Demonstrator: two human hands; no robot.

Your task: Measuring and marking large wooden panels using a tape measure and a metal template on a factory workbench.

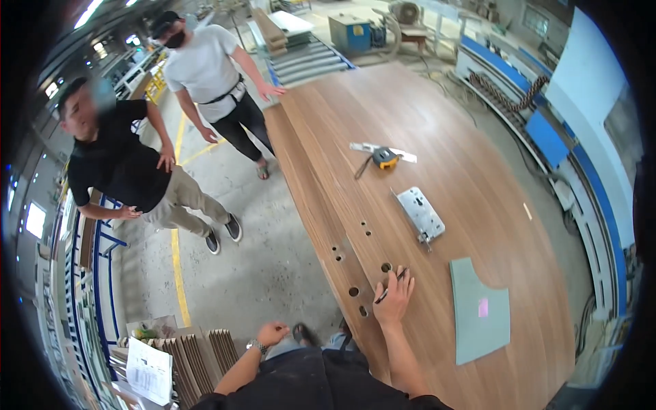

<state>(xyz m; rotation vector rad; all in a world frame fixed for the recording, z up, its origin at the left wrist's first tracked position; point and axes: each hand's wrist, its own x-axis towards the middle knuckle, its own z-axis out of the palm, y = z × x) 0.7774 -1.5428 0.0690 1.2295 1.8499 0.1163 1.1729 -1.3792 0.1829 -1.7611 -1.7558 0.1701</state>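
Note:
My right hand (394, 301) is closed around a dark pen (383, 295) and rests on a brown wood-grain door panel (478, 184). Just past its fingers is a round hole (386, 267) in the panel. More holes, round and slotted, lie to its left along the panel's edge strip. My left hand (272, 333), with a watch at the wrist, hangs off the panel near my thigh, its fingers curled. A metal mortise lock (421, 213) lies farther up the panel. Beyond that, a yellow-and-black tape measure (385, 158) sits on a silver ruler (406, 156).
A green template board (468, 335) with a pink note lies right of my right hand. Two people stand left of the panel; one rests a hand on its far corner. Papers (149, 372) lie on stacked boards at lower left. A blue-and-white machine (547, 130) runs along the right.

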